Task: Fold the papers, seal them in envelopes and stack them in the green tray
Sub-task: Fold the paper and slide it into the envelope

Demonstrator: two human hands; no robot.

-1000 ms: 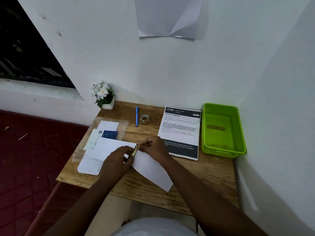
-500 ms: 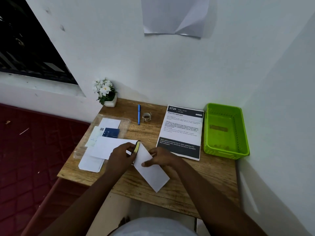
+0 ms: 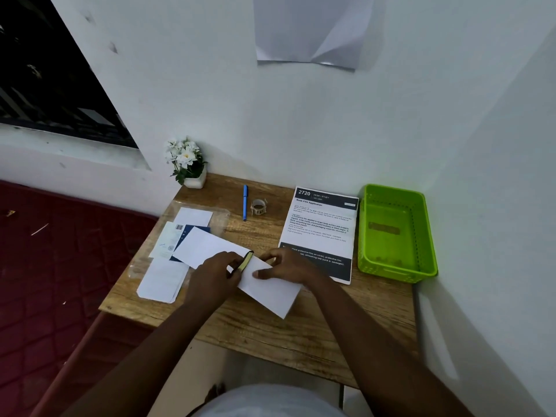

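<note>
White envelope (image 3: pixel 267 288) under both hands (image 3: pixel 249 270)

Counter (image 3: pixel 270 329): plant pot (image 3: pixel 195 181) at back-left corner | pen (image 3: pixel 245 202) and tape roll (image 3: pixel 258 206) at back edge | tray (image 3: pixel 421 236) at right edge | printed sheet (image 3: pixel 323 224) left of tray | envelope pile (image 3: pixel 168 266) at left edge

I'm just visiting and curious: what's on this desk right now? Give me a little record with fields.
Left hand: grips a yellow-green stick at the white envelope
Right hand: fingers press the envelope flat
Green tray: at the desk's right edge, no envelopes in it yet
Paper pile: left side
Printed sheet: beside the tray
Back of desk: blue pen, tape roll, flower pot
</note>
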